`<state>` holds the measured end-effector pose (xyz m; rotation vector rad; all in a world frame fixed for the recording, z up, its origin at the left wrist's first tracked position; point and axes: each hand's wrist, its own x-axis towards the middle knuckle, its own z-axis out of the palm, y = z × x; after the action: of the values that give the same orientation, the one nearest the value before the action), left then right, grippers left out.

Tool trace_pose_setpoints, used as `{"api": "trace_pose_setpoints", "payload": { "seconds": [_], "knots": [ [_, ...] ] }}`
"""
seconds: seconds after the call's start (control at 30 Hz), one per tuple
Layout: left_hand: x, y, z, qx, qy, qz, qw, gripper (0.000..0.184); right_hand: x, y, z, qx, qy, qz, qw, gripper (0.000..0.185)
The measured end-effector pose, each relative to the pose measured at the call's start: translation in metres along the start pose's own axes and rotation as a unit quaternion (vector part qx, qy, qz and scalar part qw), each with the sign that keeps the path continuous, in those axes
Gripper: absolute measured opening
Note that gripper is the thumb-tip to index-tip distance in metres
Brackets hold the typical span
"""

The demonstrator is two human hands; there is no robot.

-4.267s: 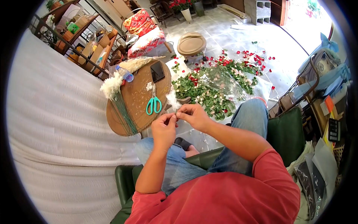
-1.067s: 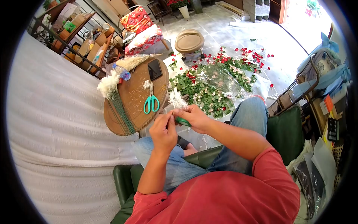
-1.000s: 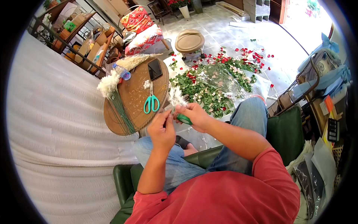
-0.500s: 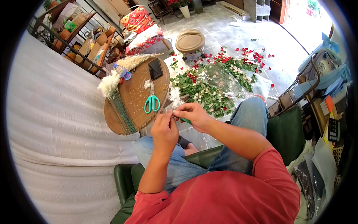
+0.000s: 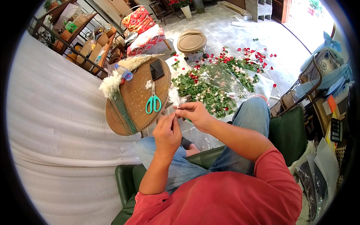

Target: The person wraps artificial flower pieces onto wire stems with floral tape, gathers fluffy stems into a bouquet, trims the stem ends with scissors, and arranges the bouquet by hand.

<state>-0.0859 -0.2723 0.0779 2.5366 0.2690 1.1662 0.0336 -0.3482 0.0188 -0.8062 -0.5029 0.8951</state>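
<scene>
A small white feathery flower [image 5: 174, 96] stands upright above my fingertips. My right hand [image 5: 195, 116] pinches its base between thumb and forefinger. Something green, too covered to name, shows under that hand's curled fingers. My left hand [image 5: 167, 129] is closed just below the flower, thumb and forefinger pressed together at its stem. On the round wooden table [image 5: 140, 103] lie teal-handled scissors [image 5: 153, 103], close to my left hand. A bunch of similar white flowers [image 5: 111, 84] on long green wire stems rests along the table's left side.
The table also bears a phone [image 5: 156, 69], a water bottle [image 5: 125, 72] and dried pale plumes [image 5: 138, 62]. Leaves and red petals [image 5: 210, 86] are heaped on the floor ahead, near a tan stool [image 5: 191, 40]. A white curtain [image 5: 67, 123] hangs at left.
The flower and my fingertips have shifted very slightly, and the flower tilts a little more to the left. The green thing under my right hand shows less. Both hands keep their pinch.
</scene>
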Motion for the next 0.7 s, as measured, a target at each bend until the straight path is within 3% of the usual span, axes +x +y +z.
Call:
{"api": "trace_pose_setpoints", "payload": {
  "seconds": [0.3, 0.37, 0.47, 0.7],
  "knots": [
    [-0.0018, 0.0021, 0.0033, -0.056, -0.004, -0.087, 0.995, 0.010, 0.0011, 0.0016, -0.0011, -0.007, -0.012, -0.019, 1.000, 0.014],
    [0.0008, 0.0031, 0.0026, 0.020, -0.006, -0.025, 0.999, 0.008, 0.0011, 0.0019, -0.0009, -0.004, -0.007, -0.014, 1.000, 0.013],
    [0.0013, -0.0011, 0.0062, 0.031, 0.020, 0.006, 0.999, 0.008, 0.0008, 0.0031, -0.0013, -0.011, -0.001, -0.012, 1.000, 0.013],
    [0.0014, -0.0010, 0.0095, -0.009, 0.048, 0.009, 0.999, 0.010, -0.0018, -0.0026, 0.0015, 0.012, -0.017, -0.010, 1.000, 0.018]
  ]
}}
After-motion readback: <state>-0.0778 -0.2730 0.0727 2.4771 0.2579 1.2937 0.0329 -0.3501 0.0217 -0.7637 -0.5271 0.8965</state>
